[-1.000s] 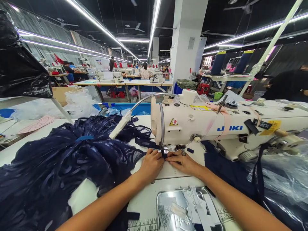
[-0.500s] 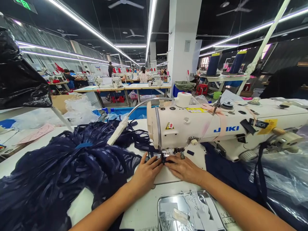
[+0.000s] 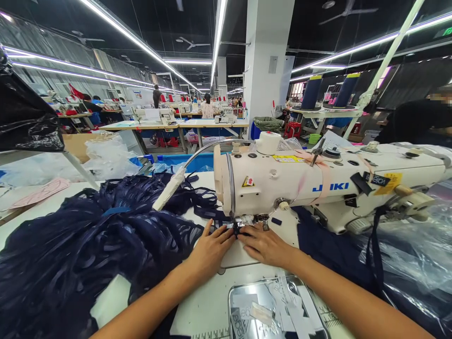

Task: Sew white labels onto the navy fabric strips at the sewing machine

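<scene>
Under the head of the white sewing machine [image 3: 268, 181], both hands meet at the presser foot [image 3: 240, 221]. My left hand [image 3: 211, 248] lies palm down with its fingers stretched forward and its index finger apart from the rest. From the other side my right hand [image 3: 264, 245] rests on the machine bed, fingers extended. Between the two sets of fingertips a small dark piece of fabric [image 3: 236, 231] sits at the foot; the fingertips touch it, and its full shape is hidden. A big heap of navy fabric strips [image 3: 116, 245] spreads left of my left hand.
A metal tray [image 3: 235, 287] with printed labels lies in front of the machine. Navy cloth [image 3: 325, 240] and clear plastic [image 3: 416, 259] lie to the right. A flexible lamp [image 3: 169, 188] arches over the heap. A black plastic bag [image 3: 28, 113] hangs at left; a person in dark clothes [image 3: 416, 120] is at far right.
The whole scene shifts slightly left and up as the head turns. Both hands stay at the presser foot, fingers nearly unchanged.
</scene>
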The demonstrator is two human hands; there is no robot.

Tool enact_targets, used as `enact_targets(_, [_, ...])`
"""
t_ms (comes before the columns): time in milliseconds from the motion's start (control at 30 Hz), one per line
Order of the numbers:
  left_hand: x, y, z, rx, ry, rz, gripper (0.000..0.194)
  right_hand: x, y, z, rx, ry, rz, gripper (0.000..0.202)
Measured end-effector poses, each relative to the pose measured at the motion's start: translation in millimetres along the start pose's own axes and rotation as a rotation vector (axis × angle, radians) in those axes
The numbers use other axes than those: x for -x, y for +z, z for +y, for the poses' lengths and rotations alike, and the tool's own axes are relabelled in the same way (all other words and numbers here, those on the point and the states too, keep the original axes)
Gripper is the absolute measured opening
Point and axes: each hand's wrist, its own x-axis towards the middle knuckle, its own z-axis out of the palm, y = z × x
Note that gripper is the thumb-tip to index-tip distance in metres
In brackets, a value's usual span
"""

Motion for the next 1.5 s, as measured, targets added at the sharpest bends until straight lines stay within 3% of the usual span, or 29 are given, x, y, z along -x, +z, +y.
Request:
enact_targets(267, [-5, 0.0, -1, -0.057, -0.034, 0.003, 0.044, 0, 1, 1, -0.015, 0.101, -0.115, 0.034])
enact_targets(500, [-12, -0.1, 0, -0.134, -0.052, 0.129, 0.037, -1, 5, 6, -0.067, 0.203, -0.132, 0.036])
enact_targets(600, [-12, -2.2, 7, -0.222, -0.136, 0.198, 0.023, -1, 9, 6, -0.039, 0.292, -0.124, 0.037])
enact_targets(733, [-10, -5.1, 14, -0.286, -0.243, 0.205, 0.022, -5, 8, 3, 0.064, 0.365, -0.198, 0.037])
enact_targets(867, [-15, -7.6, 8, -0.270, -0.273, 0.190, 0.026, -11, -4, -8, 0.151, 0.330, -0.279, 0.040])
enact_targets(1000, [-23, -7.7, -2, -0.198, -0.179, 0.132, 0.024, -9, -20, -20, 0.181, 0.226, -0.319, 0.017])
enact_targets(1067, [-27, -7.0, -5, -0.175, -0.163, 0.118, 0.024, -6, -23, -21, 0.191, 0.180, -0.329, 0.016])
enact_targets(1200, [-29, -6.1, -5, -0.164, -0.169, 0.138, 0.022, -2, -19, -14, 0.241, 0.094, -0.333, 0.019])
enact_targets(1500, [-28, -3.5, -7, -0.168, -0.174, 0.165, 0.020, -4, -13, -13, 0.201, 0.089, -0.319, 0.023])
